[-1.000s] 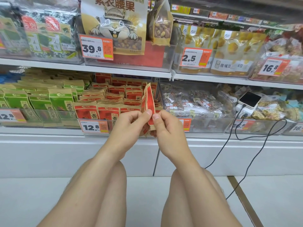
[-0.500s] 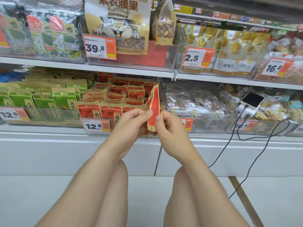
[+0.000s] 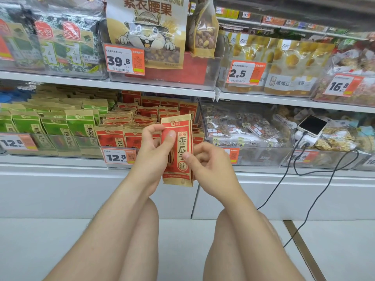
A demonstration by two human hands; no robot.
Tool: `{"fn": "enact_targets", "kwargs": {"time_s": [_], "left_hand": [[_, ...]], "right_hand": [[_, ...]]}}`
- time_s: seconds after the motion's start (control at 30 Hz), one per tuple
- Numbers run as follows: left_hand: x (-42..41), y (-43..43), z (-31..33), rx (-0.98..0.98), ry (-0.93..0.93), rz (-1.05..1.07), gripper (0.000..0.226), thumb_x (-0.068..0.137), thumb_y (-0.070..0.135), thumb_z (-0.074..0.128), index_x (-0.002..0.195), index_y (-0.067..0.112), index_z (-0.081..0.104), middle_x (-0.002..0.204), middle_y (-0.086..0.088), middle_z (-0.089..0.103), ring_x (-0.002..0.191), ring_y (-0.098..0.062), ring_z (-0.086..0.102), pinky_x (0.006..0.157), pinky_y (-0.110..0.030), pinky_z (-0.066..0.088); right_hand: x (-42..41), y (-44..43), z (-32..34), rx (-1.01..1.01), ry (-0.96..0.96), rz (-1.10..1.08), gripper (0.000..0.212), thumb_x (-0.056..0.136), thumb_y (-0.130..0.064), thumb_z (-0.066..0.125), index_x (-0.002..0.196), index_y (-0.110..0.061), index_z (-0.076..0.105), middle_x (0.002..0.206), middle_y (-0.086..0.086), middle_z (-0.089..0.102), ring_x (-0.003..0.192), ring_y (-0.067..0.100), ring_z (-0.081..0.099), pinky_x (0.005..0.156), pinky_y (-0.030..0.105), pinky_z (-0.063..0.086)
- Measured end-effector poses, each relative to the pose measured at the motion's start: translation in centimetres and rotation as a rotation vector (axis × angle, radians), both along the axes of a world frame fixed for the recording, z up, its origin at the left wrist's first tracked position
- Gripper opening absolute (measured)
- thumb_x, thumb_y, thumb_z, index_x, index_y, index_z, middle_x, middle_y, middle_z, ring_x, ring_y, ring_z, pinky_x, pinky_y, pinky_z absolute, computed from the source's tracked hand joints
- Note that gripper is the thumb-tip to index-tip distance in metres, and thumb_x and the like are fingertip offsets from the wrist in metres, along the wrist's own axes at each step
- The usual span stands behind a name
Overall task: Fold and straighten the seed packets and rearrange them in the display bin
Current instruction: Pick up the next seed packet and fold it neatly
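Holding the seed packet point(image 3: 179, 147) upright between both hands, printed face toward us. Left hand point(image 3: 151, 157) comes in from seven o'clock with the wrist bent upward. Its thumb lies flat on the upper left of the packet's front and its fingers curl round the left edge at ten o'clock, so it grips the packet. Right hand point(image 3: 209, 169) comes in from five o'clock. Its thumb pinches the lower right of the front at four o'clock, with the other fingers curled in behind, so it also holds the packet. We cannot see the fingertips behind the paper, nor the packet's back, and the left palm covers part of its left edge. Small print along the bottom band is too fine to read. Both forearms run off the bottom of the view, over bare knees point(image 3: 142, 230). The packet is kraft-brown paper with a red panel, a white logo at the top, dark characters down a pale central strip and a round seal low down. Its top seal looks slightly wavy, and the body lies flat. It hangs in the air in front of the display bin point(image 3: 121, 148), covering the right part of the bin's clear front wall. Inside the bin, at twelve o'clock from the hands, red packets point(image 3: 148, 116) stand in uneven rows. At nine o'clock are green packets point(image 3: 54, 126), and at three o'clock a phone point(image 3: 312, 125) rests on a neighbouring bin.
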State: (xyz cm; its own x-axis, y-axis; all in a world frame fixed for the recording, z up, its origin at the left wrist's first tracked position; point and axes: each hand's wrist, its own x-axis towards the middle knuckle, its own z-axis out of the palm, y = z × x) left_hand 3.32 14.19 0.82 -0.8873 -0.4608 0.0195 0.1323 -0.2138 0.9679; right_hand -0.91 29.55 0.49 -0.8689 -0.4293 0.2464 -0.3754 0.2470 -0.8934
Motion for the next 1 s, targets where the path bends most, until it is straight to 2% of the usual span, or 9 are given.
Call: {"fn": "enact_targets", "kwargs": {"time_s": [0.07, 0.23, 0.4, 0.5, 0.63, 0.77, 0.87, 0.93, 1.0], "left_hand": [[-0.2, -0.2, -0.2, 0.009, -0.022, 0.089, 0.028, 0.112, 0.033, 0.054, 0.139, 0.032, 0.045, 0.095, 0.008, 0.081, 0.088, -0.010, 0.079, 0.079, -0.041, 0.061], [0.4, -0.1, 0.1, -0.028, -0.096, -0.005, 0.035, 0.117, 0.034, 0.041, 0.121, 0.022, 0.073, 0.109, -0.004, 0.082, 0.103, -0.022, 0.079, 0.099, -0.049, 0.060], [0.6, 0.1, 0.5, -0.043, -0.112, -0.098, 0.034, 0.116, 0.028, 0.044, 0.121, 0.017, 0.076, 0.110, -0.008, 0.082, 0.108, -0.027, 0.078, 0.100, -0.049, 0.059], [0.8, 0.7, 1.0, -0.016, -0.089, -0.169, 0.032, 0.113, 0.031, 0.051, 0.118, 0.017, 0.079, 0.113, -0.010, 0.081, 0.102, -0.024, 0.077, 0.104, -0.051, 0.056], [1.1, 1.7, 1.3, -0.042, -0.010, -0.211, 0.039, 0.112, 0.042, 0.050, 0.122, 0.018, 0.078, 0.115, -0.007, 0.081, 0.105, -0.021, 0.077, 0.092, -0.036, 0.061], [0.8, 1.5, 0.7, -0.106, 0.007, -0.186, 0.037, 0.114, 0.036, 0.048, 0.120, 0.015, 0.078, 0.115, -0.011, 0.080, 0.111, -0.031, 0.076, 0.093, -0.037, 0.061], [0.6, 1.5, 0.5, -0.143, -0.008, -0.146, 0.035, 0.115, 0.032, 0.048, 0.112, 0.014, 0.078, 0.103, -0.010, 0.081, 0.093, -0.025, 0.078, 0.085, -0.035, 0.058], [0.5, 1.9, 0.4, -0.136, -0.009, -0.067, 0.034, 0.115, 0.031, 0.047, 0.109, 0.011, 0.074, 0.093, -0.008, 0.080, 0.081, -0.018, 0.074, 0.075, -0.033, 0.058], [0.4, 2.4, 0.2, -0.137, -0.014, 0.010, 0.036, 0.116, 0.033, 0.046, 0.110, 0.006, 0.070, 0.094, -0.014, 0.079, 0.081, -0.023, 0.075, 0.076, -0.040, 0.062]], "right_hand": [[-0.5, 0.1, -0.2, 0.031, -0.070, -0.007, 0.014, 0.098, -0.031, 0.073, 0.091, -0.020, 0.070, 0.078, 0.008, 0.079, 0.078, 0.031, 0.078, 0.077, 0.060, 0.063], [-1.0, 0.9, -0.4, 0.074, -0.199, 0.009, 0.018, 0.095, -0.026, 0.075, 0.078, -0.020, 0.074, 0.086, 0.008, 0.082, 0.089, 0.032, 0.079, 0.092, 0.060, 0.061], [-0.1, 0.2, 0.3, -0.152, -0.139, -0.040, 0.019, 0.111, -0.021, 0.057, 0.111, -0.018, 0.076, 0.096, 0.002, 0.083, 0.091, 0.022, 0.080, 0.088, 0.048, 0.065], [-0.1, -0.3, 0.4, -0.266, -0.137, -0.152, 0.024, 0.114, -0.018, 0.050, 0.114, -0.022, 0.073, 0.099, -0.001, 0.083, 0.094, 0.018, 0.079, 0.086, 0.041, 0.064], [0.0, -0.5, 0.6, -0.310, -0.238, -0.206, 0.026, 0.113, -0.012, 0.047, 0.108, -0.023, 0.069, 0.096, -0.004, 0.081, 0.085, 0.010, 0.074, 0.081, 0.034, 0.060], [0.1, -0.4, 1.0, -0.358, -0.255, -0.188, 0.023, 0.105, -0.005, 0.048, 0.105, -0.013, 0.070, 0.098, 0.010, 0.080, 0.081, 0.018, 0.070, 0.075, 0.038, 0.057], [0.2, -0.1, 1.4, -0.392, -0.229, -0.151, 0.021, 0.106, -0.004, 0.053, 0.106, -0.016, 0.071, 0.097, 0.008, 0.081, 0.080, 0.019, 0.074, 0.065, 0.032, 0.059], [0.2, 0.1, 1.5, -0.378, -0.232, -0.108, 0.016, 0.109, -0.011, 0.058, 0.108, -0.010, 0.073, 0.095, 0.008, 0.082, 0.080, 0.018, 0.076, 0.066, 0.028, 0.059], [0.3, 0.1, 1.4, -0.348, -0.253, -0.081, 0.029, 0.109, -0.025, 0.063, 0.102, 0.000, 0.075, 0.089, 0.011, 0.081, 0.076, 0.017, 0.076, 0.066, 0.025, 0.058]]}}
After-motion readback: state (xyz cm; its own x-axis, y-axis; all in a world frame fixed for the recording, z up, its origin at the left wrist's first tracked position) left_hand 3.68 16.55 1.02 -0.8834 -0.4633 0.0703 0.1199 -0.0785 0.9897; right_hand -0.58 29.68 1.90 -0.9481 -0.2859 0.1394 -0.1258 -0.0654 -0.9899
